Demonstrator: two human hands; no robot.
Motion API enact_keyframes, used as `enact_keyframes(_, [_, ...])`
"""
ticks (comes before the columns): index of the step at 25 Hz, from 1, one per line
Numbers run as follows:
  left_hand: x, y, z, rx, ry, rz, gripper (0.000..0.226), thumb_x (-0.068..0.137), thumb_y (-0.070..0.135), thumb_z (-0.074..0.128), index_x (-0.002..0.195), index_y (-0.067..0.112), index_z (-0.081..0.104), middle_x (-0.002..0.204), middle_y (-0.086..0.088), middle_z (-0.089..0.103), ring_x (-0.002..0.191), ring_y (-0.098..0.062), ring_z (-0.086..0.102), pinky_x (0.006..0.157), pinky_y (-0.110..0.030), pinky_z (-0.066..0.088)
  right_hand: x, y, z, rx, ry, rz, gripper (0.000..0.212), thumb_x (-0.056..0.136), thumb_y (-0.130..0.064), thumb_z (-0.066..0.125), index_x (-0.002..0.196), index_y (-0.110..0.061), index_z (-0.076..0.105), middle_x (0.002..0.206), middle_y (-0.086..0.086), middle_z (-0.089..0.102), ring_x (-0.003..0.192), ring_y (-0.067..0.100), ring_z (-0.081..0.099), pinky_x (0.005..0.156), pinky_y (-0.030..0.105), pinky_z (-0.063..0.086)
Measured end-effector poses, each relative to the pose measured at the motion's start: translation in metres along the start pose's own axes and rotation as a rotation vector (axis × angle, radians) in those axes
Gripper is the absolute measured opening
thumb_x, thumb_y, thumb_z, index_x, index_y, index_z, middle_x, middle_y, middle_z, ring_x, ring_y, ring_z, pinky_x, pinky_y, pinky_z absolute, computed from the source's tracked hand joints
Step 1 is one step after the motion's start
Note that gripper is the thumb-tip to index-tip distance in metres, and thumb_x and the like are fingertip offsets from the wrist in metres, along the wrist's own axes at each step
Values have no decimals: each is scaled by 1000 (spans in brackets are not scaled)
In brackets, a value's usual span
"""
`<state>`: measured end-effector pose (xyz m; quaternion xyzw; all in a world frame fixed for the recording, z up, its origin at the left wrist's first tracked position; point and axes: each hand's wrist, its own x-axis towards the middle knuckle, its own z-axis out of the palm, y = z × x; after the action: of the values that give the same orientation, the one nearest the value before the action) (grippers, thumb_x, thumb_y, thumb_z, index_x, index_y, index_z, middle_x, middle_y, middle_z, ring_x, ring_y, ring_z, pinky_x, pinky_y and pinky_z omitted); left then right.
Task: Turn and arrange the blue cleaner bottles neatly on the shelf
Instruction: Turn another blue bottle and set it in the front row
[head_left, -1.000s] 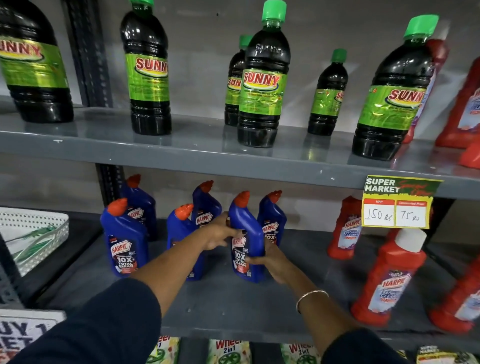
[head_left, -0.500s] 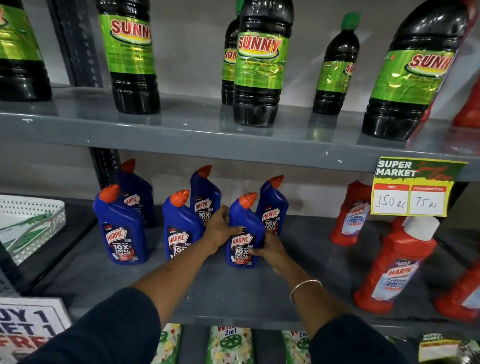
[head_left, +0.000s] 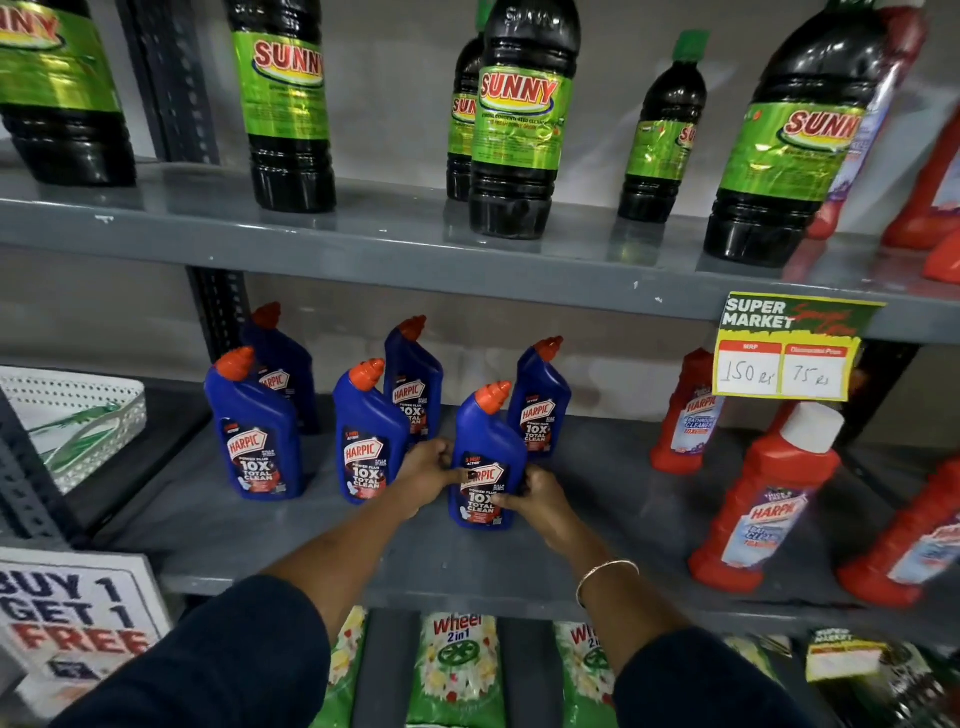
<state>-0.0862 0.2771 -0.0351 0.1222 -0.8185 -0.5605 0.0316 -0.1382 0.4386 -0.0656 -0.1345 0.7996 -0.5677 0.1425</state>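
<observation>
**Desk:** So, what fills your feed, biggest things first?

**Operator:** I see the grey middle shelf (head_left: 597, 551) running the whole width. Above it stand the black Sunny bottles (head_left: 522, 130) with green labels. On the right of the middle shelf I count several red Harpic bottles (head_left: 763, 499), and a yellow price card (head_left: 787, 348) hangs from the shelf edge over them.

**Desk:** And the blue cleaner bottles?

**Operator:** Six of them, upright, left of centre on that shelf. Three sit in front, three behind. The front right bottle (head_left: 485, 467) faces me with its label forward, standing a little further forward than the front middle bottle (head_left: 366, 441) and the front left bottle (head_left: 257, 431).

**Desk:** Hands?

**Operator:** My left hand (head_left: 428, 475) presses against that front right bottle's left side, thumb across the label. My right hand (head_left: 535, 493) cups its right side, fingers curled round the body. Both grips are clenched on it, and its base rests on the shelf.

**Desk:** Anything smaller?

**Operator:** A thin bangle (head_left: 605, 571) on my right wrist.
</observation>
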Motion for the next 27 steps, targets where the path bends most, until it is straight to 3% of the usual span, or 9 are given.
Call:
enact_keyframes(6, [-31,-7,1,75,11,7,21,75,9,68,92,8,54,83,-6,58,79,-18,55,55,-22,42,-40,-2,2,-70,17,22,50,69,0,77,115,1,57,116,23,66,108,35,62,95,47,51])
enact_keyframes(10, [-39,-9,2,95,26,47,42,73,15,71,111,4,54,102,-8,61,96,-22,58,78,-29,46,-50,-11,5,-267,84,44,53,68,-15,81,114,-1,59,116,19,67,105,31,63,80,30,47])
enact_keyframes(13, [-45,-12,-12,56,243,128,35,75,17,70,106,5,59,95,-8,66,92,-23,62,80,-33,49,-51,-15,13,-285,16,305,54,70,-25,80,113,0,59,113,22,66,87,30,66,72,36,51])
enact_keyframes(15, [-48,-18,-28,5,420,125,23,77,17,68,97,8,62,89,-8,67,84,-23,64,77,-33,52,-59,-22,30,-357,-219,586,42,82,-32,68,102,3,58,122,24,60,101,32,65,87,35,53])
enact_keyframes(17, [-49,-27,-48,17,553,111,16,79,18,66,93,11,62,89,-8,69,72,-15,61,64,-23,51,-57,-30,58,-361,-331,656,32,89,-29,58,97,3,55,132,24,54,119,31,57,102,36,46])
enact_keyframes(19, [-45,-34,-66,15,646,93,18,80,16,65,96,9,59,95,-12,67,73,-15,59,62,-22,45,-49,-43,90,-280,-225,522,30,88,-19,61,108,1,52,112,26,63,99,34,64,90,35,50])
enact_keyframes(21, [-35,-39,-83,9,666,77,29,78,12,67,103,3,55,105,-17,63,90,-26,60,73,-30,45,-36,-56,115,-294,-63,297,31,83,-16,67,106,0,53,97,25,64,85,33,64,78,37,48])
enact_keyframes(24, [-16,-46,-101,52,491,54,42,82,11,63,119,-2,47,117,-20,60,107,-34,57,83,-35,43,-16,-71,137,-279,44,114,54,84,-19,65,130,-4,42,129,18,57,116,34,56,94,39,46])
enact_keyframes(27, [-2,-53,-116,24,285,59,34,84,11,60,115,0,51,117,-20,63,106,-31,59,81,-33,45,3,-72,143,-124,87,61,53,88,-19,60,136,-10,39,134,16,54,121,34,52,103,47,44])
